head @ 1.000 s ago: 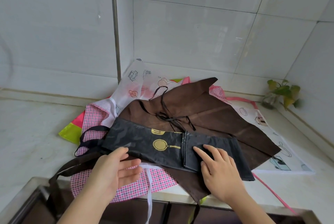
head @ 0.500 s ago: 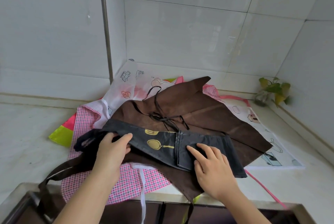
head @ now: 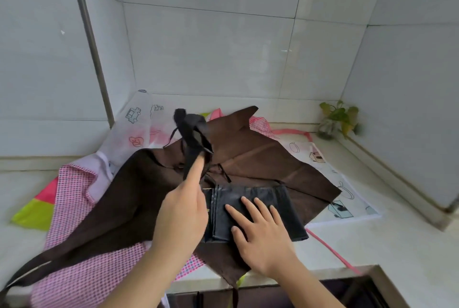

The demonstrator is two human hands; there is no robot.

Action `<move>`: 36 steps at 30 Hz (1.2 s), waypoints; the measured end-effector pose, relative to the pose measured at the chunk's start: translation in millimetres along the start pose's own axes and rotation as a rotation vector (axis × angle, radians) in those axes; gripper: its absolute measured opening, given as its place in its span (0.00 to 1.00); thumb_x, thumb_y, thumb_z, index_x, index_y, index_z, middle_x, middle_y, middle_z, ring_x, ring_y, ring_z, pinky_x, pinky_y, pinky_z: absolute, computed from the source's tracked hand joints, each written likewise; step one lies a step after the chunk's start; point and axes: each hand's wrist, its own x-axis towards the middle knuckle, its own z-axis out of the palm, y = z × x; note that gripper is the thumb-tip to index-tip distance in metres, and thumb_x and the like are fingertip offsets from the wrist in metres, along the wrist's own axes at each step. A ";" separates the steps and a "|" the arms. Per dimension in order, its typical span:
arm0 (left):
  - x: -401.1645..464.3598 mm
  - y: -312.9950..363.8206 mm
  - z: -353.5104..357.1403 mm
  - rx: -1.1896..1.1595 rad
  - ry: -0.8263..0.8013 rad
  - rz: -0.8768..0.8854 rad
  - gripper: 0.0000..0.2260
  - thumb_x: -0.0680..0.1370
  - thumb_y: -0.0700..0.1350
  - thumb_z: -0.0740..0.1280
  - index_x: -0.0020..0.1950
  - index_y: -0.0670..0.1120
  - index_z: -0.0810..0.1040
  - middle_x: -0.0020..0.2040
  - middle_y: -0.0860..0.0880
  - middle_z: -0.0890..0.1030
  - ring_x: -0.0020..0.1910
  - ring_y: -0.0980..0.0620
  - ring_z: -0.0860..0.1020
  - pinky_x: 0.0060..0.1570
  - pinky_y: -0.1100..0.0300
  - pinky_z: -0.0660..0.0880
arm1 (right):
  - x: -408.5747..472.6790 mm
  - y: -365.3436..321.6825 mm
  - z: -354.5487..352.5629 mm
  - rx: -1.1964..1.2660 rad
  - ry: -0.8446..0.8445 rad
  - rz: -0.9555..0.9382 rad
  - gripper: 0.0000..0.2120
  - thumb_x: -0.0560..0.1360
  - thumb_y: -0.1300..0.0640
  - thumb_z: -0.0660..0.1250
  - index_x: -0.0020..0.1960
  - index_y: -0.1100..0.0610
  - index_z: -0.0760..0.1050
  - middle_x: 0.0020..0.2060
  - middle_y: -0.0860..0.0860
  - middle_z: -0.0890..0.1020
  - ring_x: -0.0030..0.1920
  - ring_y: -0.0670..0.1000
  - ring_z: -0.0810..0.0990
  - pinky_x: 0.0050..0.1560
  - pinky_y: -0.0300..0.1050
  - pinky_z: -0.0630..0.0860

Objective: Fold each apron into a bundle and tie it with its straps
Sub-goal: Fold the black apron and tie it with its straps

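Black apron half folded, its strap lifted in my left fingers.

My right hand [head: 263, 235] lies flat with straight fingers on the black apron [head: 258, 211], a narrow folded band near the front edge of the table [head: 397, 253], atop the brown apron [head: 260, 156]. My left hand [head: 182, 215] pinches the black strap [head: 191, 139] and holds it up over the pile. I judge the fold about done and the tying not yet begun. Brown, pink checked apron [head: 79, 198] and white printed apron [head: 320, 158] lie spread and unfolded beneath. No container holds anything I can see; a small plant [head: 337, 119] stands at the table's far right corner.
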 end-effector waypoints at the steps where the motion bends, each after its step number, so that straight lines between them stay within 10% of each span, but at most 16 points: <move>1: -5.2 1.1 9.1 0.058 -0.042 0.084 0.30 0.83 0.39 0.63 0.83 0.57 0.62 0.43 0.50 0.83 0.40 0.49 0.81 0.37 0.56 0.74 | 0.7 -0.2 0.3 0.003 -0.008 -0.004 0.26 0.82 0.35 0.43 0.80 0.28 0.43 0.84 0.42 0.50 0.84 0.52 0.44 0.82 0.57 0.39; 4: -23.3 -7.9 39.1 0.198 -0.221 0.289 0.30 0.78 0.40 0.69 0.80 0.52 0.68 0.62 0.54 0.82 0.59 0.51 0.80 0.58 0.54 0.79 | -1.3 -1.8 -2.1 0.000 0.003 0.005 0.25 0.81 0.36 0.45 0.78 0.31 0.58 0.78 0.46 0.68 0.80 0.55 0.61 0.80 0.56 0.53; 8: -37.4 -31.8 56.2 0.338 -0.316 0.144 0.23 0.73 0.46 0.76 0.69 0.48 0.81 0.58 0.51 0.82 0.52 0.47 0.82 0.49 0.52 0.82 | -2.0 -6.6 -9.0 0.029 0.029 0.067 0.22 0.80 0.37 0.49 0.67 0.40 0.73 0.63 0.45 0.82 0.68 0.53 0.75 0.70 0.53 0.65; 14: -18.7 -34.5 30.5 -0.125 -0.100 -0.465 0.11 0.79 0.39 0.68 0.58 0.50 0.85 0.55 0.53 0.85 0.57 0.47 0.81 0.57 0.53 0.77 | 11.8 -9.1 -31.9 0.217 -0.147 0.113 0.28 0.76 0.38 0.59 0.74 0.44 0.66 0.73 0.50 0.71 0.75 0.58 0.67 0.72 0.51 0.68; 18: -14.8 -54.8 1.8 -0.572 0.062 -0.923 0.06 0.82 0.44 0.66 0.52 0.48 0.83 0.48 0.45 0.86 0.50 0.41 0.84 0.54 0.41 0.82 | 46.1 -29.1 -61.1 0.082 0.004 0.041 0.18 0.78 0.45 0.60 0.64 0.49 0.76 0.57 0.52 0.81 0.58 0.61 0.79 0.59 0.50 0.75; 21: -9.8 -54.0 -16.5 -1.013 0.078 -1.181 0.13 0.86 0.52 0.63 0.62 0.45 0.76 0.54 0.38 0.84 0.53 0.35 0.84 0.52 0.40 0.82 | 83.6 -43.9 -60.3 0.198 -0.074 0.114 0.11 0.81 0.49 0.61 0.57 0.54 0.75 0.53 0.54 0.79 0.54 0.60 0.80 0.55 0.53 0.79; 25: -7.9 -58.9 -46.1 -0.982 -0.107 -1.377 0.34 0.83 0.67 0.58 0.57 0.33 0.77 0.49 0.32 0.84 0.47 0.29 0.84 0.55 0.35 0.81 | 117.8 -53.3 -37.9 0.170 -0.138 0.221 0.20 0.81 0.41 0.61 0.63 0.54 0.73 0.61 0.55 0.74 0.62 0.62 0.77 0.59 0.55 0.78; 28: -15.8 -65.4 -63.3 -0.665 -0.394 -1.223 0.35 0.85 0.61 0.58 0.42 0.31 0.85 0.40 0.30 0.85 0.37 0.31 0.85 0.44 0.43 0.84 | 127.7 -59.3 -32.4 0.097 -0.131 0.260 0.22 0.80 0.38 0.62 0.68 0.49 0.70 0.62 0.54 0.72 0.61 0.63 0.77 0.58 0.56 0.78; 31: -18.0 -56.7 -62.0 -0.302 -0.340 -0.737 0.23 0.84 0.51 0.64 0.34 0.41 0.85 0.30 0.44 0.84 0.28 0.46 0.82 0.31 0.56 0.78 | 135.8 -65.6 -35.7 0.120 -0.157 0.275 0.15 0.80 0.45 0.66 0.65 0.48 0.72 0.59 0.53 0.73 0.58 0.60 0.78 0.58 0.56 0.78; 34: -13.8 -50.1 -33.4 -0.083 -0.332 -0.198 0.05 0.80 0.54 0.68 0.50 0.56 0.83 0.45 0.64 0.84 0.44 0.64 0.82 0.48 0.65 0.78 | 141.8 -71.7 -38.3 0.191 -0.190 0.298 0.13 0.75 0.56 0.67 0.60 0.49 0.75 0.55 0.51 0.76 0.55 0.57 0.79 0.58 0.53 0.80; 36: -20.1 -57.4 -3.0 0.077 -0.495 -0.014 0.16 0.80 0.58 0.66 0.67 0.61 0.78 0.64 0.68 0.76 0.63 0.66 0.75 0.66 0.70 0.67 | 143.3 -73.7 -39.3 0.252 -0.184 0.310 0.12 0.73 0.59 0.67 0.57 0.52 0.77 0.52 0.52 0.78 0.51 0.56 0.80 0.54 0.51 0.82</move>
